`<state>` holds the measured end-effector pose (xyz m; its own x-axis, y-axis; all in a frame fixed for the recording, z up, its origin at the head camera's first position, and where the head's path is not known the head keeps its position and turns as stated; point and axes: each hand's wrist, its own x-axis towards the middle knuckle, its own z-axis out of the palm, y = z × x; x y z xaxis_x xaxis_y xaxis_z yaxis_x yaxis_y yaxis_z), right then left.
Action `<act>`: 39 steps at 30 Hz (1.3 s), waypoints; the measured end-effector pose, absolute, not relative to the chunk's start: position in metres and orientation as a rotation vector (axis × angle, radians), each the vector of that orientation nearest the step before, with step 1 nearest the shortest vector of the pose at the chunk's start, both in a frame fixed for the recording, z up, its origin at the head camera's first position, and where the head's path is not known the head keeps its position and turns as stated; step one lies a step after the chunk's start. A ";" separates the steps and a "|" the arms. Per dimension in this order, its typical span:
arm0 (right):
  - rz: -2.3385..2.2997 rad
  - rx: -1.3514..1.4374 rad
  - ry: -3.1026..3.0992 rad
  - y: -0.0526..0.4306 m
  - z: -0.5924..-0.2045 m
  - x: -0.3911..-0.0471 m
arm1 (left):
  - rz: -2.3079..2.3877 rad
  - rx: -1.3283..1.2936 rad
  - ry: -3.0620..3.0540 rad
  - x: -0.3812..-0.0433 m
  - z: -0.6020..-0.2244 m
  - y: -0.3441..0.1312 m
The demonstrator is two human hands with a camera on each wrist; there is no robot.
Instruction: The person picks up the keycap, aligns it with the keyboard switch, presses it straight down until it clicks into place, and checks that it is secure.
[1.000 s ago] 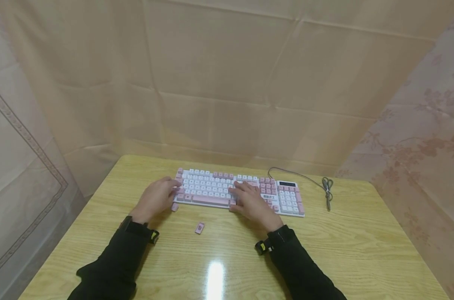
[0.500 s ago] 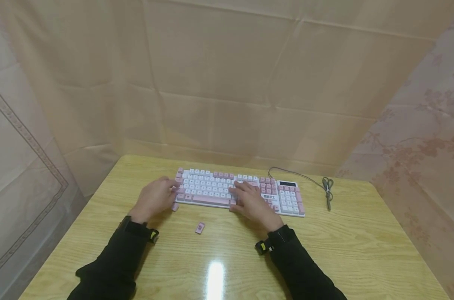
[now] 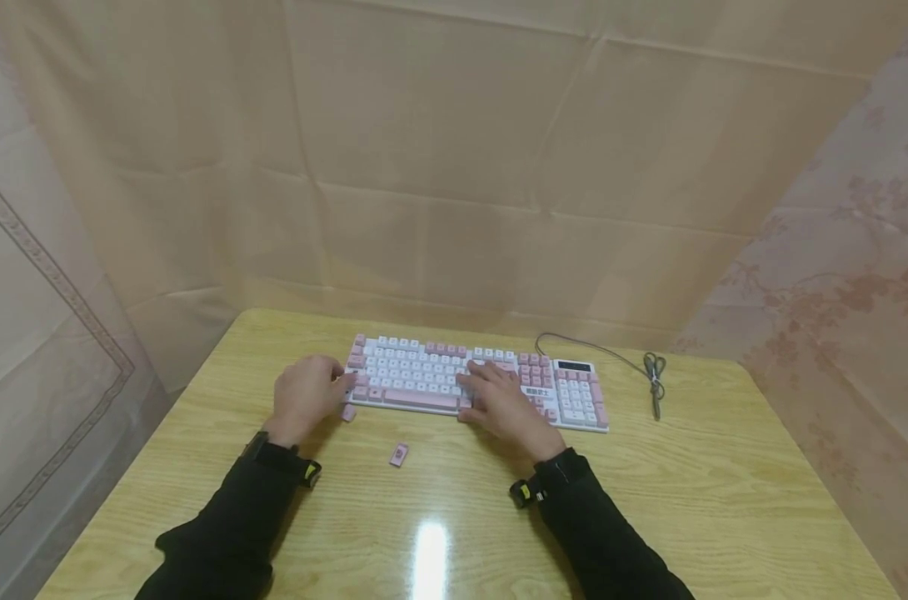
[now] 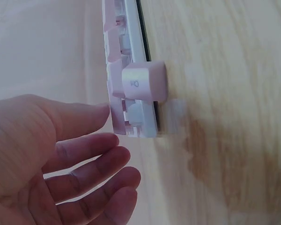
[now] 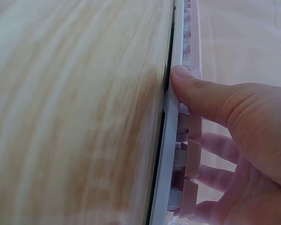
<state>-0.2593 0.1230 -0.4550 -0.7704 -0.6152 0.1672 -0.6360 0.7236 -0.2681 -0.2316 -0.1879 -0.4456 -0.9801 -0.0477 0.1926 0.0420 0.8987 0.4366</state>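
A pink-and-white keyboard [image 3: 416,375] lies across the table's far part. At its left end, my left hand [image 3: 304,398] reaches with the thumb extended. In the left wrist view its thumb tip touches a pink corner keycap [image 4: 116,115], the other fingers loosely bent below. A loose pink keycap [image 4: 136,83] with lettering stands on the table by the front edge, overlapping the keyboard there. My right hand [image 3: 508,408] rests spread on the keys right of centre. Its thumb [image 5: 196,91] lies against the keyboard's front edge, with the fingers partly hidden behind the keys.
Another loose pink keycap [image 3: 399,455] lies on the wooden table [image 3: 694,500], nearer the person. A cable [image 3: 596,345] leaves the keyboard's back edge and ends in a tied bundle [image 3: 655,379] at right. Beige cloth [image 3: 454,192] hangs behind the table.
My left hand has shifted slightly left, drawing its fingers back from the keyboard's left keys and bending them, with the thumb now pointing at the corner. The right hand stays in place.
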 end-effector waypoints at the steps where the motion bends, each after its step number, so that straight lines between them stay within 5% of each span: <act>1: 0.479 1.036 -2.859 0.123 -0.455 -0.259 | -0.653 0.009 -2.854 -0.232 -0.446 -0.188; 39: 0.486 1.035 -2.854 0.123 -0.456 -0.261 | -0.680 0.250 -2.818 -0.233 -0.447 -0.173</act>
